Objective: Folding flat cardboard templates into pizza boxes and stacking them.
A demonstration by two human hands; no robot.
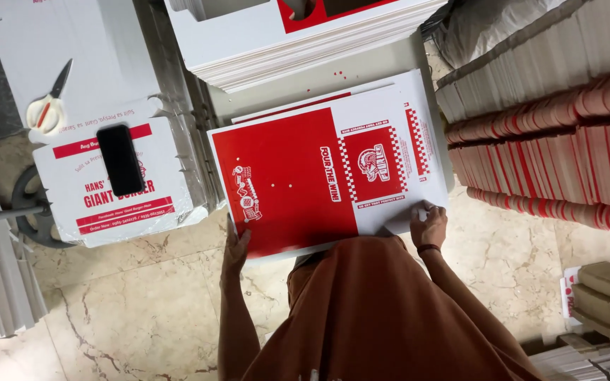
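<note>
A flat red and white printed cardboard sheet (298, 176) lies on top of a low stack of the same sheets in front of me. My left hand (235, 248) grips its near left edge, thumb on the red panel. My right hand (428, 224) pinches the near right corner on the white part. An orange garment (383, 310) covers my lap below the sheet.
A taller pile of white sheets (305, 42) lies beyond. At the left, a white printed box (107, 190) carries a black phone (119, 159); scissors (49, 104) rest on a white stack behind it. Rows of folded red-and-white cartons (552, 141) stand at the right. Marble floor (128, 310) below.
</note>
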